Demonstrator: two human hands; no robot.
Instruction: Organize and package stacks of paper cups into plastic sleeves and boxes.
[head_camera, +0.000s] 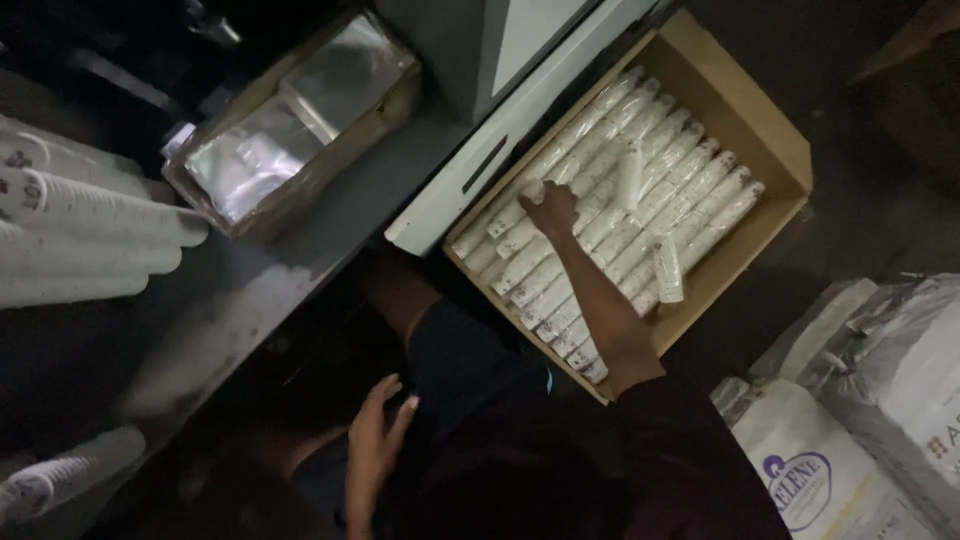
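right hand (549, 208) outstretched, grip clamped on cup stack (520, 205); left hand (376, 432) grip apart.

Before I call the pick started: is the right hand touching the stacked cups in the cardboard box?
Touching. The head view shows the right hand lying on the sleeves of stacked cups in the cardboard box, with no gap visible.

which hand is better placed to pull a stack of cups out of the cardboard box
The right hand. It already reaches into the cardboard box and rests on a stack of paper cups at the near end of the rows. The left hand hangs low by the lap, well away from the box.
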